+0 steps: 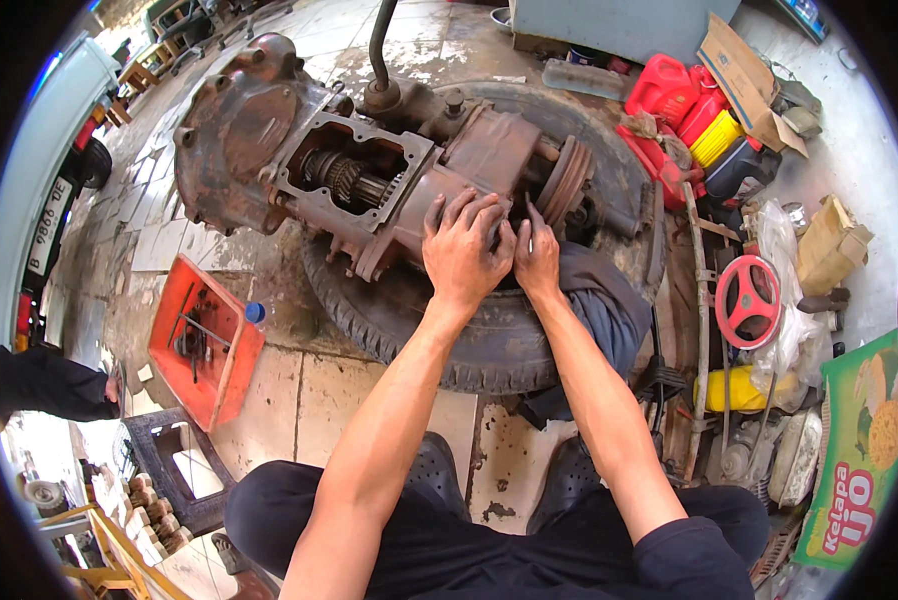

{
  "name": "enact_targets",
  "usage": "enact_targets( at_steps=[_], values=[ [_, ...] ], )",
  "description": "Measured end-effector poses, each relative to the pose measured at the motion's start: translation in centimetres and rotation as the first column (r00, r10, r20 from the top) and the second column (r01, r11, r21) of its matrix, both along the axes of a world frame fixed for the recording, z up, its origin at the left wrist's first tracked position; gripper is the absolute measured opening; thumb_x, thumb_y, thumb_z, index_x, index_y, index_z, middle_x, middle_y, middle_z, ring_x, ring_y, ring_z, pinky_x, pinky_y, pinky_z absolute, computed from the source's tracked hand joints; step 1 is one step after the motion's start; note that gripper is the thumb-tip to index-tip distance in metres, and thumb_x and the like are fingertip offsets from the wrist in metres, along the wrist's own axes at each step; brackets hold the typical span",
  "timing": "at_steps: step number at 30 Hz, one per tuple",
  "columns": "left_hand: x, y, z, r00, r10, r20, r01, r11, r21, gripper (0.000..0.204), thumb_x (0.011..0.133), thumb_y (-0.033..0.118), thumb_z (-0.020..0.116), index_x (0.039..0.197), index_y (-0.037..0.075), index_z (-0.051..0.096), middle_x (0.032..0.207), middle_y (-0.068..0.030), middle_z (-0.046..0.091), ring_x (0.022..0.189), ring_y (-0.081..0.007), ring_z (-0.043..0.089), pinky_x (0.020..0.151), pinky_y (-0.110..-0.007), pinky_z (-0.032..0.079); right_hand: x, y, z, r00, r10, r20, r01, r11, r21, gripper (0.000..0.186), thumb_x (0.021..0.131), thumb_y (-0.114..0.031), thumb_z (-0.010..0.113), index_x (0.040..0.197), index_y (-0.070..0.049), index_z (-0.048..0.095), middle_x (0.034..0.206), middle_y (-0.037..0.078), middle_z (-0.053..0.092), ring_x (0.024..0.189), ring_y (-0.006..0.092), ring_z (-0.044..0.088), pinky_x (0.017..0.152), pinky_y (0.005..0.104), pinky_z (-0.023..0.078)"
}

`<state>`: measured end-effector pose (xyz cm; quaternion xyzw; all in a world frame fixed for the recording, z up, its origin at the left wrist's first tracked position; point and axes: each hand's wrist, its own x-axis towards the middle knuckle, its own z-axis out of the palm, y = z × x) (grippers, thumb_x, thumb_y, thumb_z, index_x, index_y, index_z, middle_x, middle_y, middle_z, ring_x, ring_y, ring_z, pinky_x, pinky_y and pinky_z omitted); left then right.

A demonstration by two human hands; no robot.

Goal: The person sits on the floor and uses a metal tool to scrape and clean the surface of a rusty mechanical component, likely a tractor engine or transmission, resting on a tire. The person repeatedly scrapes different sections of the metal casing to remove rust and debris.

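Observation:
A rusty gearbox (421, 215) lies across a large tyre (439, 345), its top opening showing toothed gears (341, 178). My left hand (466, 250) rests on the rear housing, fingers spread over the metal and thumb toward the right hand. Close beside it, my right hand (537, 252) has its fingers curled and thumb near the index finger, at the housing's edge in front of a round drum (569, 180). Whatever lies between those fingertips is too small to make out. A dark cloth (599, 300) is draped over the tyre beside my right wrist.
A red tray (231, 385) with tools and a blue cap (255, 313) stands at left. Red jerrycans (661, 88), a red handwheel (749, 302) and a metal frame (702, 340) crowd the right. Another person's dark sleeve (49, 385) reaches in at far left.

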<state>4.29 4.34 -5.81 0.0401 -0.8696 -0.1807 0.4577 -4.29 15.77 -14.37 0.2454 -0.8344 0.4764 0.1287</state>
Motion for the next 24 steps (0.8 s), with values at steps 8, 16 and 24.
enact_targets(
  at_steps=[8,16,24],
  values=[
    [0.1,-0.1,-0.1,1.0,0.002,-0.004,-0.002,1.0,-0.003,0.019,0.081,0.018,0.072,0.099,0.013,0.072,0.113,0.0028,0.073,0.119,-0.021,0.062,0.111,-0.046,0.037,1.8,-0.2,2.1,0.999,-0.046,0.001,0.044,0.95,0.309,0.052,0.096,-0.019,0.054,0.141,0.006,0.049,0.103,0.028,0.065,0.111,0.0409,0.061,0.089,0.0491,0.054],
    [-0.5,0.2,0.2,0.998,-0.021,-0.055,0.022,0.999,0.028,0.016,0.08,0.017,0.072,0.095,0.013,0.073,0.112,0.0026,0.073,0.118,-0.0213,0.063,0.111,-0.046,0.037,0.5,0.1,-0.5,0.996,0.058,0.068,-0.084,0.88,0.468,0.047,0.094,-0.021,0.059,0.132,0.007,0.057,0.101,0.025,0.068,0.101,0.0413,0.065,0.088,0.0492,0.054],
    [0.0,-0.2,-0.2,0.999,-0.034,-0.035,0.035,0.999,0.014,0.016,0.08,0.018,0.071,0.096,0.014,0.073,0.11,0.0028,0.073,0.118,-0.0218,0.063,0.111,-0.046,0.037,-0.1,-0.5,1.7,0.998,-0.057,0.011,0.05,0.931,0.362,0.047,0.098,-0.029,0.058,0.128,0.007,0.058,0.102,0.025,0.069,0.102,0.0409,0.066,0.087,0.0493,0.054]
  ],
)
